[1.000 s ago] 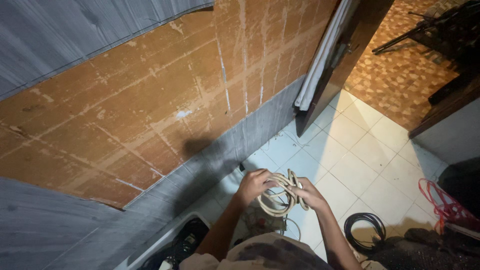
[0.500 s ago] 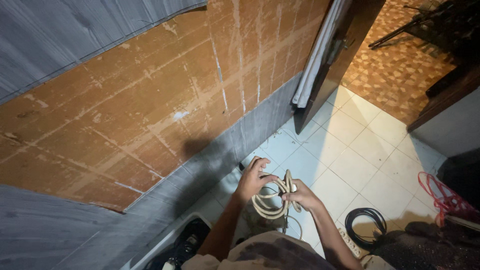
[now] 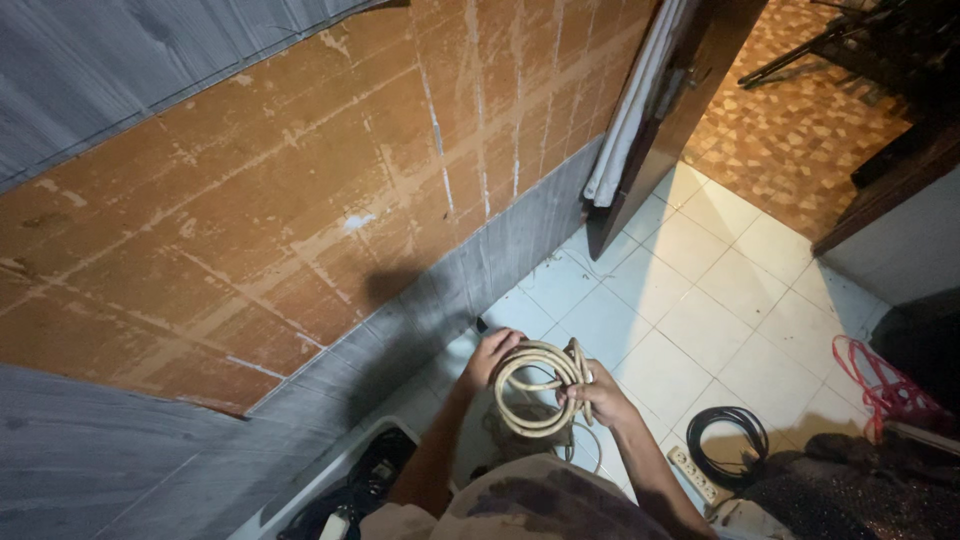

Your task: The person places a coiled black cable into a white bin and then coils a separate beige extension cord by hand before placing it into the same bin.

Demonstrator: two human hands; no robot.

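Low in the middle of the view, just above your lap, the coil of cream-coloured cable [image 3: 540, 388] hangs between your two hands, wound into several round loops that stand nearly upright over the white floor tiles [image 3: 700, 300]. Your left hand [image 3: 492, 357] is curled round the left side of the coil, fingers wrapped over the top of the loops and closed on them. Your right hand [image 3: 598, 397] grips the right side, where the strands bunch together, its fingers folded tight round that bundle. A thin loose strand of the same cable droops below the coil towards your knees.

To your right on the tiles lies a black cable [image 3: 728, 448] rolled into a loose ring, and just beside it, nearer to you, a white power strip [image 3: 692, 474] lies at an angle. Farther right, near the edge of the view, a red cord [image 3: 882, 385] lies looped against dark things that are too dim to make out.

To your left, at the foot of the wall, an open white box [image 3: 345, 480] holds dark items that you cannot tell apart. The wall itself shows a wide patch of bare brown board [image 3: 300, 200], streaked with pale marks, framed above and below by grey wood-grain panels [image 3: 90, 460]. At the far end a dark door [image 3: 680, 110] stands ajar with a pale cloth [image 3: 632, 120] hanging by it.
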